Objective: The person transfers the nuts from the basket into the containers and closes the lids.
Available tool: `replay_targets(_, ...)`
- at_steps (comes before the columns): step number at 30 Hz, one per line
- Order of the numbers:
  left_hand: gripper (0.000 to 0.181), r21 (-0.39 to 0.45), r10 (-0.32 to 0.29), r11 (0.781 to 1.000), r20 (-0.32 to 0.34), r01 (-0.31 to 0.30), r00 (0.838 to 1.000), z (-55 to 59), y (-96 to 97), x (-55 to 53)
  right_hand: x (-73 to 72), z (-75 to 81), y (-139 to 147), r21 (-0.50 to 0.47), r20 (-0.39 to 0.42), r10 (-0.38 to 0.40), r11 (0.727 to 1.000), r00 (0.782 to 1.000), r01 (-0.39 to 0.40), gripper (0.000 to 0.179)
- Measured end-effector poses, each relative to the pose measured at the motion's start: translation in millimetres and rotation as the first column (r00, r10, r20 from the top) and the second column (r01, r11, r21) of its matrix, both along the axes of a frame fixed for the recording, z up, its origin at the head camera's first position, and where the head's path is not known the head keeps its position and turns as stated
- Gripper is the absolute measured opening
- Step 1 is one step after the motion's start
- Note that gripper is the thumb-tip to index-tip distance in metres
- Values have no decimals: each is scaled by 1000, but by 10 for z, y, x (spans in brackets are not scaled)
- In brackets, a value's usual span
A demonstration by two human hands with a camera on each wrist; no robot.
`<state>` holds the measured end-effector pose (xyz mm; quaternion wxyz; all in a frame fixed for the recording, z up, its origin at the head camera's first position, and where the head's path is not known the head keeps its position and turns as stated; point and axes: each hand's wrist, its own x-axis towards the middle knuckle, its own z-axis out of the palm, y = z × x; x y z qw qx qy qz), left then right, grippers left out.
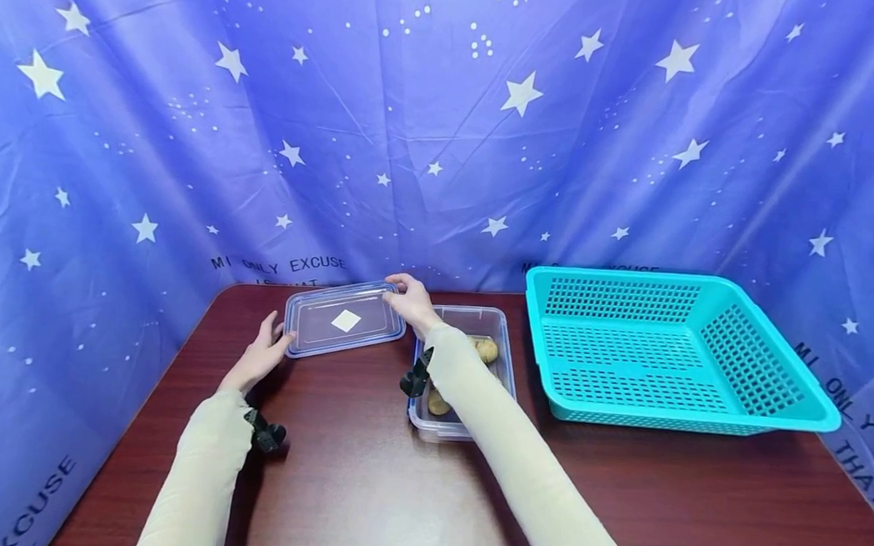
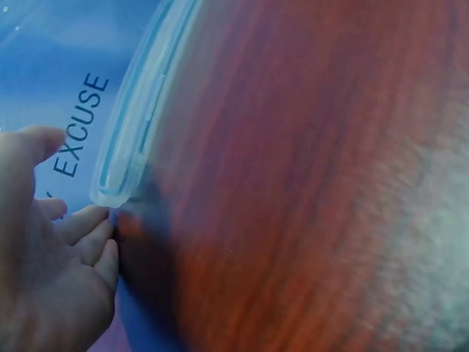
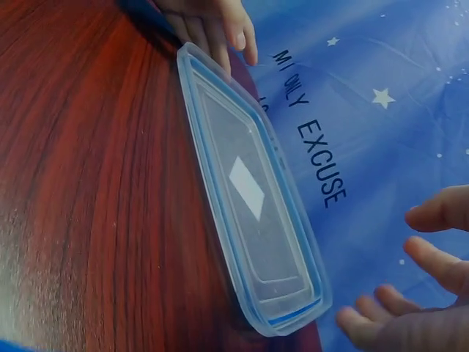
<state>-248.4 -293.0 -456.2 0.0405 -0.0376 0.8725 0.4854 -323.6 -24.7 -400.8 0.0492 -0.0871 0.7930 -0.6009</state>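
A clear plastic lid (image 1: 314,320) with a blue seal and a white diamond label lies toward the back left of the table. At its left end is my left hand (image 1: 257,355), the fingers loosely extended by the corner (image 2: 113,191). My right hand (image 1: 412,305) is at the opposite end; in the right wrist view its spread fingers (image 3: 403,319) stand slightly apart from the lid (image 3: 264,242). Under my right forearm stands a clear plastic food container (image 1: 509,344), partly covered by the sleeve. Inside it are roundish tan things that look like potatoes (image 1: 486,350).
A large turquoise plastic basket (image 1: 627,351) with perforated walls stands on the right of the dark red wooden table (image 1: 349,485). A blue curtain (image 1: 416,121) with white stars hangs right behind the table's far edge. Each wrist carries a black strapped device (image 1: 268,435).
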Motion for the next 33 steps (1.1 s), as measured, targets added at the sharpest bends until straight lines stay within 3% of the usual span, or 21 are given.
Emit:
replay_targets(5,78,14,4,1000,15,-4,1000,-5,-2,-14,2,-34,-82,45,46,10,999,999,-12,52)
replay_targets(12,79,22,12,1000,19,-13,1000,21,-25,-23,-27,-152,-235,36,186,16,999,982,-23,72)
replay_targets(16,78,1,16,1000,25,-16,1000,29,-1,-28,-483,-775,-362,44,134,-9,999,991,3,78)
replay_targets(19,76,-14,36,999,21,-36,999,14,20,-18,-691,-1045,-377,-1,120,-2,1000,993,2,78)
replay_targets(21,75,-25,54,998,10,-54,998,-8,41,-7,-518,-843,-329,-17,159,4,1000,987,-1,79)
replay_targets(25,72,-21,122,992,-29,-122,992,-35,52,28,-76,-326,-252,57,182,-33,998,983,23,73)
replay_targets(27,71,30,170,985,-49,-169,984,-32,43,43,20,-202,-223,53,181,-50,998,982,41,70)
replay_targets(30,71,147,239,963,-69,-227,969,-2,12,60,-9,-172,-222,21,216,-80,997,973,77,67)
replay_targets(33,71,273,260,934,-71,-233,963,51,-11,59,-356,-476,-230,-52,201,-79,994,976,91,62)
